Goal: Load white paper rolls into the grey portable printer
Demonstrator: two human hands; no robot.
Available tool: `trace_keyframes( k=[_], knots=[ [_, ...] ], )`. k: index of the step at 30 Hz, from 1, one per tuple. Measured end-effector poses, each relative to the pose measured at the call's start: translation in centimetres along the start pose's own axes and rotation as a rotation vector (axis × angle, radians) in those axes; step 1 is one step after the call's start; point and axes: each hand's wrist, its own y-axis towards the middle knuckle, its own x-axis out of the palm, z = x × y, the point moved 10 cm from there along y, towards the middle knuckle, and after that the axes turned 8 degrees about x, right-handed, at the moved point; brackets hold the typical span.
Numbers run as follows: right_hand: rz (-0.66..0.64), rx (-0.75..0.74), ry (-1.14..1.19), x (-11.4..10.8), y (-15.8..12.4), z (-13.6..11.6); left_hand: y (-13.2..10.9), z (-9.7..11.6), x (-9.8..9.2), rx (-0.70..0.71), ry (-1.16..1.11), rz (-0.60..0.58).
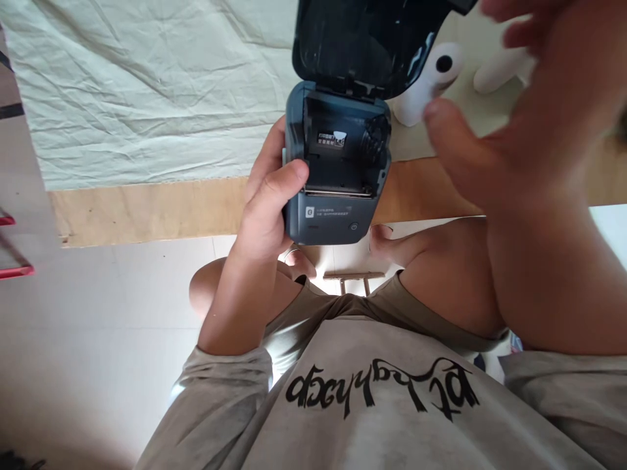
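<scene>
the left grip (267,202) is closed around the left side of a dark blue device (333,225), pinching it with the thumb laid along the near left rim of its open compartment (336,166) and the other fingers partly hidden beneath. the device sits just right of this grip, its black glossy lid (357,46) swung up on the side away from the person. a printed sticker (332,140) shows inside the compartment, right of the thumb, and a power button (353,226) lies on the front panel, right of and nearer than the grip.

the right grip (529,124) is raised and blurred, thumb and fingers spread apart with nothing seen between them; its upper fingers are near the lid's corner, and whether they touch it cannot be told. just left of its thumb, beyond it on the table (147,210), rests a white roll (411,108) with a dark hole in its end, and a second white piece (494,72) lies behind the right grip. a pale green cloth (147,85) spreads beyond and left of the left grip.
</scene>
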Motion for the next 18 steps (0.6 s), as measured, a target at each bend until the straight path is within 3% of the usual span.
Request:
trace_keyframes(
  k=[3,7,13,18],
  knots=[
    [-0.114,-0.133,-0.426,2.6,0.0,-0.7,-0.1,-0.2,0.0,-0.046,0.030,0.021],
    [-0.162,-0.075,-0.325,2.5,0.3,1.2,0.0,-0.3,0.0,-0.033,0.011,0.018],
    [-0.244,-0.156,-0.305,3.0,-0.8,0.7,0.1,0.0,0.1,0.012,-0.050,-0.002],
    [-0.184,-0.106,-0.342,2.8,-0.5,0.9,0.2,-0.2,0.0,0.022,-0.020,-0.012]
  ],
)
